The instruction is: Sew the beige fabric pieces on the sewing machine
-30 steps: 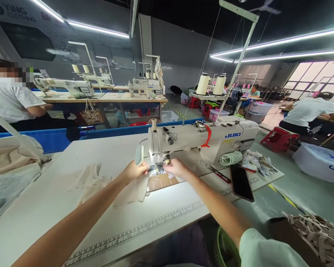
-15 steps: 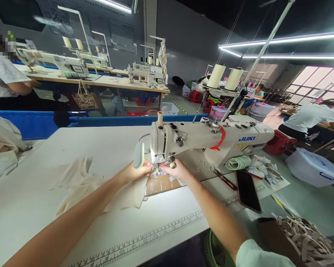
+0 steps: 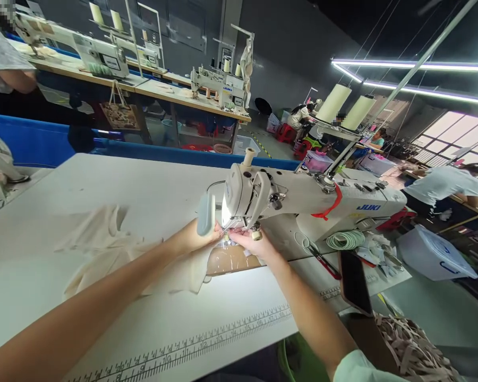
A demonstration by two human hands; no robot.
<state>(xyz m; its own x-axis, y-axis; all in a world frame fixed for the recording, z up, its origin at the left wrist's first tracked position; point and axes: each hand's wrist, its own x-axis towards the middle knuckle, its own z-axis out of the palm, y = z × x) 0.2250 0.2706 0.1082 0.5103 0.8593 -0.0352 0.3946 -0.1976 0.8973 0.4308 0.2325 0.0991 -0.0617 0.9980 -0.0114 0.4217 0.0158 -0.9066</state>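
Note:
A white JUKI sewing machine [image 3: 287, 193] stands on the table, its needle area lit. My left hand [image 3: 203, 237] is at the left of the presser foot, partly behind a pale grey-green plate [image 3: 206, 215]; its fingers are pinched on cream fabric [image 3: 187, 273]. My right hand [image 3: 253, 244] is on the other side of the foot, thumb and fingers closed on the cloth edge under the machine head. The fingertips are close together, and the exact stitching point is hard to see. More cream fabric [image 3: 107, 228] lies crumpled on the left, beyond my left forearm.
Right of the machine base lie red-handled scissors [image 3: 322, 260], a dark phone [image 3: 354, 281], a coil of pale green cord [image 3: 346, 240] and fabric scraps [image 3: 378, 252]. A ruler strip [image 3: 207, 342] runs along the table's front edge. Co-workers sit at other tables.
The head view has tilted and shifted, so the machine appears slightly further right. Both hands remain beside the presser foot, with only small finger movement.

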